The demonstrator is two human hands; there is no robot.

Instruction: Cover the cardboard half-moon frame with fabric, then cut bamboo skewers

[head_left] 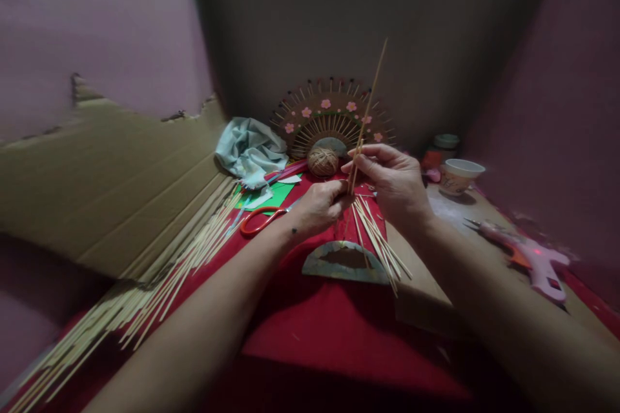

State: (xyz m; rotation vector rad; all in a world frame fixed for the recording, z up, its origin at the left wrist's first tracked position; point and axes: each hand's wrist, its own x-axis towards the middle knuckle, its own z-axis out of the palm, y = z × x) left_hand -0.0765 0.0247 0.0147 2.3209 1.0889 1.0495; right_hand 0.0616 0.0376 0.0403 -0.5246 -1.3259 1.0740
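Thin wooden sticks (369, 100) stand nearly upright between my two hands, one reaching well above the others. My left hand (322, 205) is closed round their lower part. Higher up, my right hand (394, 177) pinches them between thumb and forefinger. Below my hands, a half-round cardboard piece (317, 259) with a cut-out middle lies on the red cloth. Several loose sticks (380, 239) are spread beside it, partly under my hands. Just left of my left wrist lie orange-handled scissors (256, 222), their blades partly hidden.
A decorated fan (325, 103) with pink flowers leans at the back behind a twine ball (323, 161). A pale cloth (250, 148) and many sticks (159, 290) lie left, along a cardboard sheet (121, 174). At right are a paper cup (458, 179) and a pink glue gun (540, 264).
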